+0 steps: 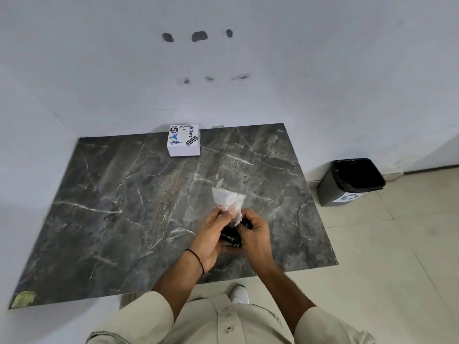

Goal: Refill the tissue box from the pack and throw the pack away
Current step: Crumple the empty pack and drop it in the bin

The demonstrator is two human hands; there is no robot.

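Black plastic of the pack (231,238) is pinched between both hands over the near part of the table (104,209): the left hand (211,238) is closed around its lower left side, and the right hand (255,232) grips its upper right edge. White tissues (228,198) stick out of the pack's far end, pointing away from the hands and slightly right. That long axis runs roughly toward the box (184,140), which stands well beyond the hands, a little to their left, at the table's far edge against the wall; its top slot faces up. The left hand looks slightly nearer to it. I judge the tissues are only partly drawn out. On the floor, well off to the right of the right hand, stands the bin (351,181), open.
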